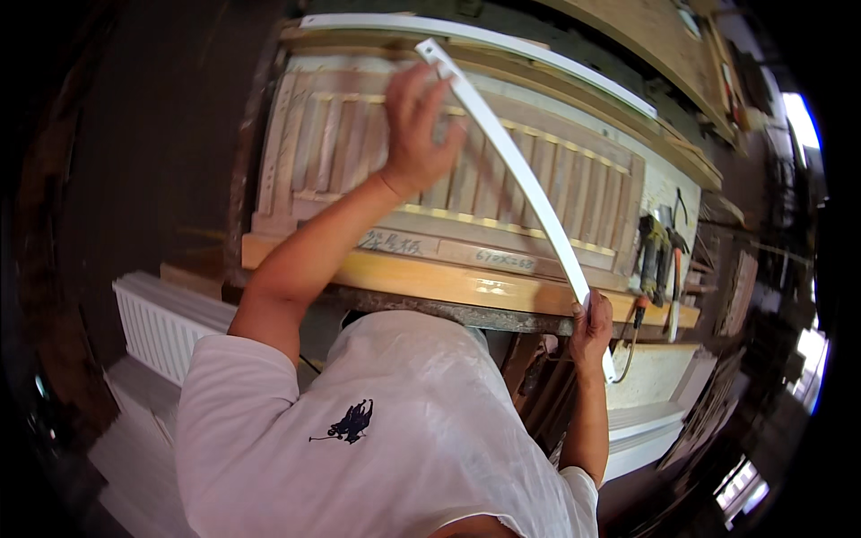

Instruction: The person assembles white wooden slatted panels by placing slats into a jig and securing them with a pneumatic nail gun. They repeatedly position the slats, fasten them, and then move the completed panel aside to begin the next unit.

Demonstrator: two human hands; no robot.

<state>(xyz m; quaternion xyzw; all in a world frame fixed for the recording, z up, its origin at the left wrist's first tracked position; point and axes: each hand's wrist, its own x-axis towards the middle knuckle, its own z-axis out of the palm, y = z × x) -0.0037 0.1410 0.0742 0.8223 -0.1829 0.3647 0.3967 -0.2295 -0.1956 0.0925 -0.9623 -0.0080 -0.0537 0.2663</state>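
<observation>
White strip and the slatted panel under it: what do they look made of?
White strip: probably painted or primed wood moulding, maybe plastic; smooth, even white and thin, held by the left hand and right hand. Slatted panel: looks like raw or lightly primed wood; pale, chalky, with yellowish timber showing at the slat ends. Workbench edge: glossy yellow wood, seemingly varnished, judging by the sheen.
</observation>
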